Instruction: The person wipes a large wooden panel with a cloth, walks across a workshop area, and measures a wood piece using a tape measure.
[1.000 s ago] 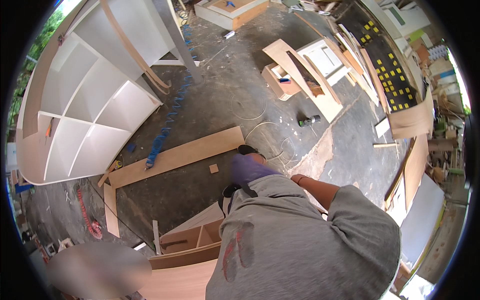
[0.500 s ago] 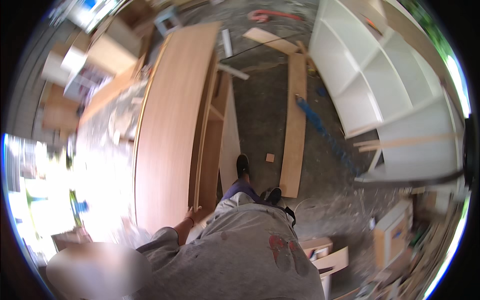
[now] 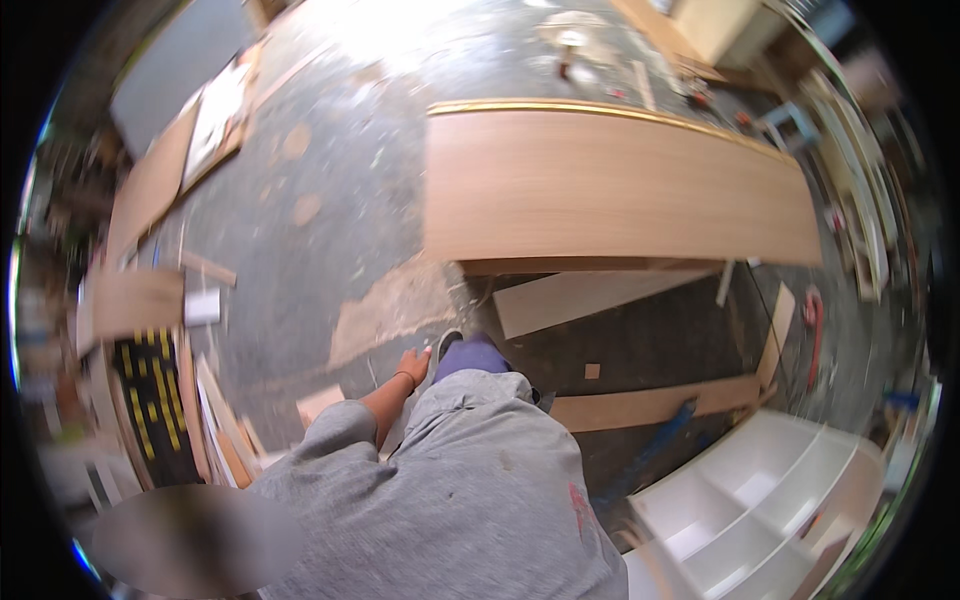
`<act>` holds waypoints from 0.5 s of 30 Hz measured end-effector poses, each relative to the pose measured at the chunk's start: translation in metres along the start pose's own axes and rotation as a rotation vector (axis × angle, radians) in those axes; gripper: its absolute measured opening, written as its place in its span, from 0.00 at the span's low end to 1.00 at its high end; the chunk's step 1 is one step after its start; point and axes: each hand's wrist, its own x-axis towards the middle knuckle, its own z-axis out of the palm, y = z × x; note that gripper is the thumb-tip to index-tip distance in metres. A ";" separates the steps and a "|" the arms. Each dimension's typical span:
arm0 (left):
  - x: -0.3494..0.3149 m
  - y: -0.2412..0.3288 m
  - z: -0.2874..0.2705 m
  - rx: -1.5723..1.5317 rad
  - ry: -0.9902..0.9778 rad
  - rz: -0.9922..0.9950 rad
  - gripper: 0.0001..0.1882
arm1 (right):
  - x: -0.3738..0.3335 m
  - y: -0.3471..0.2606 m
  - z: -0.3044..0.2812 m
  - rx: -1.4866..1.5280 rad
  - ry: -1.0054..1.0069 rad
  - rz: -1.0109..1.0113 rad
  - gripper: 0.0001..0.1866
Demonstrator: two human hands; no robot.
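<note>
My left hand (image 3: pixel 413 366) hangs beside my left leg with its fingers loosely apart. Nothing shows in it, and it touches no board or cabinet. Ahead and to the right lies a long wood-grain cabinet (image 3: pixel 620 190) with a gold edge strip along its far side. A pale panel (image 3: pixel 590 298) slants out from under the cabinet's near side. My right hand is out of view, hidden beyond my grey shirt.
A long plank (image 3: pixel 655 402) lies on the floor at right, with a blue coiled hose (image 3: pixel 655 440) across it. Behind it stands a white compartment shelf (image 3: pixel 740 500). Boards and offcuts (image 3: pixel 225 430) lean at left. A brown sheet (image 3: pixel 150 195) lies farther back.
My view has swung left, so the cabinet now lies across the upper right. My left hand has come off the cabinet's edge and hangs at my side.
</note>
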 end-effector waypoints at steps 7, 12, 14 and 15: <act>-0.040 -0.135 0.033 -0.079 -0.124 -0.004 0.23 | 0.058 -0.074 0.035 -0.604 -0.271 -0.398 0.17; -0.089 -0.162 0.028 -0.411 0.011 -0.243 0.21 | 0.081 -0.217 0.077 -0.536 -0.515 -0.590 0.20; -0.104 -0.186 0.045 -0.400 -0.061 -0.311 0.21 | 0.039 -0.300 0.132 -0.678 -0.487 -0.675 0.20; -0.117 -0.199 0.061 -0.310 -0.107 -0.295 0.23 | 0.021 -0.336 0.159 -0.689 -0.508 -0.681 0.20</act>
